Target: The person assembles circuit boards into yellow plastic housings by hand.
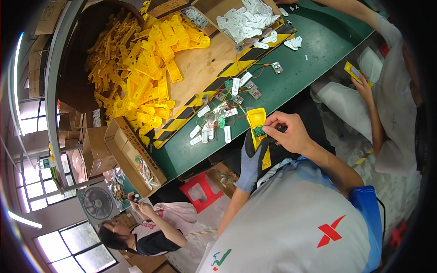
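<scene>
My left hand (253, 157), in a grey glove with dark fingertips, is closed round a long yellow plastic housing (257, 117) above my lap, just off the table's near edge. In the housing sits a small green circuit board (259, 132) with thin wires running toward the table. The bare fingertips of my right hand (291, 132) pinch at the board's right end. A dark object (282, 128) shows among those curled fingers; its kind I cannot make out. Close by on the table lies a tangle of wired parts: white oval-ended pieces (235, 86), metal blocks (254, 91) and red and yellow wires.
Yellow housings (145, 86) are heaped on a wooden board with a black-and-yellow striped edge (232, 68). White pieces (250, 20) fill a carton behind. A long carton (136, 157) stands left on the green table (182, 154). People sit at left and right; a red stool (200, 193) stands below.
</scene>
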Action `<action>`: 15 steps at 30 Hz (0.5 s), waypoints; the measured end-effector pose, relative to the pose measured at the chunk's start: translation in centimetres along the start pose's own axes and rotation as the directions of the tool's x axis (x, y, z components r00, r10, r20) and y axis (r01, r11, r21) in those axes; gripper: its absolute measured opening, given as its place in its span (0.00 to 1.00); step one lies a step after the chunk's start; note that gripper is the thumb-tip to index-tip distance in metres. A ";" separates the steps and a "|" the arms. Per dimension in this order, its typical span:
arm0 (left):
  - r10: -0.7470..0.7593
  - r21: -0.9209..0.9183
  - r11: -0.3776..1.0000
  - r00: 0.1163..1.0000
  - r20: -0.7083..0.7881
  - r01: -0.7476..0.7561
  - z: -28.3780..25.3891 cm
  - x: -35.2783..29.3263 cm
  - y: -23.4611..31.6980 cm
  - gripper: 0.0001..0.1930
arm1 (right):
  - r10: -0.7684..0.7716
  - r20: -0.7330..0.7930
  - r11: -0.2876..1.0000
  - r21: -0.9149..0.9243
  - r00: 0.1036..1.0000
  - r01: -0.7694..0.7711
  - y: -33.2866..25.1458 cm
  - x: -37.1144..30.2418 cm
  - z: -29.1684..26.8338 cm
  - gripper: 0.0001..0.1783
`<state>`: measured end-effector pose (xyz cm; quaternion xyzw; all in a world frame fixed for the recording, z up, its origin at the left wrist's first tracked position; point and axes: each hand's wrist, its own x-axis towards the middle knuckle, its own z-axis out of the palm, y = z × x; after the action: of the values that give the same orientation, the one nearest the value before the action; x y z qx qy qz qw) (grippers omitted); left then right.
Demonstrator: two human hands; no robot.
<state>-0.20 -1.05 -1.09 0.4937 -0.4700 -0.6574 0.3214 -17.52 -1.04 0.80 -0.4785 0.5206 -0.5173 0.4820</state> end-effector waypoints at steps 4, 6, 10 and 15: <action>-0.054 -0.071 0.996 0.998 -0.022 0.052 0.3 -0.1 0.3 0.20 | 0.013 -0.020 1.000 -0.024 1.000 -0.013 0.1 0.0 -0.3 0.09; -0.033 -0.036 0.999 0.999 -0.024 0.032 0.4 0.0 0.3 0.21 | 0.021 -0.032 0.999 -0.026 0.999 -0.022 0.4 0.0 -0.4 0.09; -0.074 -0.078 0.994 0.997 0.007 0.074 0.3 0.1 0.2 0.18 | 0.048 -0.026 0.999 -0.002 0.998 -0.048 0.9 0.1 -0.4 0.08; -0.047 -0.110 0.993 0.998 -0.031 0.043 -0.3 0.1 -0.9 0.16 | 0.057 -0.002 0.998 0.007 0.998 -0.057 1.3 0.0 0.0 0.08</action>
<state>0.11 -0.88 -1.97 0.4969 -0.4165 -0.6808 0.3408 -17.47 -1.03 -0.52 -0.4614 0.5327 -0.5057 0.4976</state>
